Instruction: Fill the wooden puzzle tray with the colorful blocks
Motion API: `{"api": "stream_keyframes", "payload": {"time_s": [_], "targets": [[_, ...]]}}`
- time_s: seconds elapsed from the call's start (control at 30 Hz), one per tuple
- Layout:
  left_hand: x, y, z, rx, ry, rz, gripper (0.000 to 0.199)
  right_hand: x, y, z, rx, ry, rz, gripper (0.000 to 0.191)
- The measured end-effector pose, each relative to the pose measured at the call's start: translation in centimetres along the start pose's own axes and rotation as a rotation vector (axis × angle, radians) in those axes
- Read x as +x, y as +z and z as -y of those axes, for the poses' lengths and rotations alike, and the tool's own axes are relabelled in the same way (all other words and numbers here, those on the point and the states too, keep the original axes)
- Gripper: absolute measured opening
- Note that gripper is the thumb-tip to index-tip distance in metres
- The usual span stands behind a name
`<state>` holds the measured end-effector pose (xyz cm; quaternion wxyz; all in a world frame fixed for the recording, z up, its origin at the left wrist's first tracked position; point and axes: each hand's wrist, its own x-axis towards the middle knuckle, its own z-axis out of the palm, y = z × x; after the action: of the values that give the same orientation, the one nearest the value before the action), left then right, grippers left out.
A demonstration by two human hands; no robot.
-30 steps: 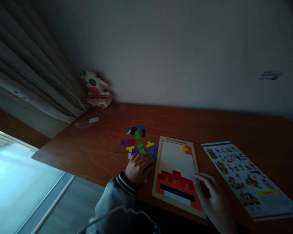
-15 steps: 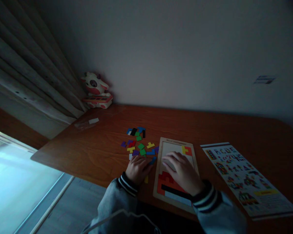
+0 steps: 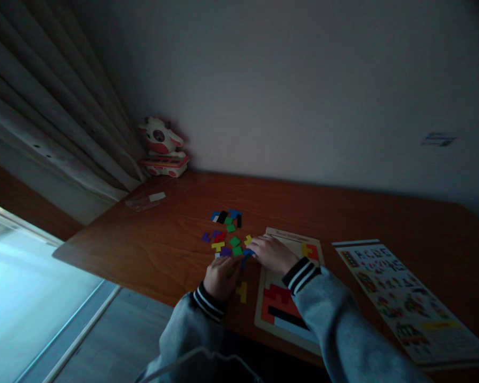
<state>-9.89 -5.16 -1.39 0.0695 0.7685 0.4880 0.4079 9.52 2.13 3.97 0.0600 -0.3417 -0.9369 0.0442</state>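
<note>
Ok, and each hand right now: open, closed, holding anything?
Left hand: fingers bent near the blue pieces; whether its grip is closed cannot be told.
Right hand: fingertips at the blue pieces; whether it holds one cannot be told.

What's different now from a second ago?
The right hand has swung left, from the wooden tray's right edge across to the blue pieces beside the left hand. Whether either hand grips one is unclear. The yellow piece below the left hand shows more fully. The black bar, cow toy and printed sheet stayed put.
</note>
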Motion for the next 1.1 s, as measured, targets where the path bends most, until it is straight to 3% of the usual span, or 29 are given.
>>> {"api": "stream_keyframes", "payload": {"time_s": [0.2, 0.33, 0.43, 0.53, 0.63, 0.73, 0.93, 1.1], "targets": [[0.2, -0.4, -0.7, -0.091, -0.008, -0.017, 0.022, 0.7, -0.1, 0.0, 0.016, -0.004, -0.057, 0.020], [0.2, -0.7, -0.9, -0.114, 0.010, 0.008, 0.024, -1.4, -1.0, -0.2, 0.079, 0.096, -0.192, 0.027], [0.2, -0.8, -1.1, -0.105, 0.069, 0.029, 0.023, -5.7, -1.4, -0.2, 0.153, 0.203, -0.325, 0.031], [0.5, -0.5, -1.7, -0.098, 0.114, 0.074, 0.023, -11.3, -0.7, -0.3, 0.433, 0.356, -0.521, 0.028], [0.9, 0.4, -2.8, -0.085, 0.112, 0.144, 0.024, -16.6, 0.8, -0.6, 0.548, 0.630, -0.610, 0.033], [1.3, 1.5, -3.8, -0.069, 0.108, 0.216, 0.026, -19.8, 2.1, -0.8, 0.568, 0.770, -0.601, 0.036], [1.5, 3.0, -4.0, -0.024, 0.141, 0.288, 0.027, -20.6, 2.8, -0.4, 0.605, 0.750, -0.565, 0.034], [1.2, 3.4, -3.9, 0.036, 0.181, 0.265, 0.025, -20.0, 3.3, -0.2, 0.506, 0.653, -0.578, 0.032]]}}
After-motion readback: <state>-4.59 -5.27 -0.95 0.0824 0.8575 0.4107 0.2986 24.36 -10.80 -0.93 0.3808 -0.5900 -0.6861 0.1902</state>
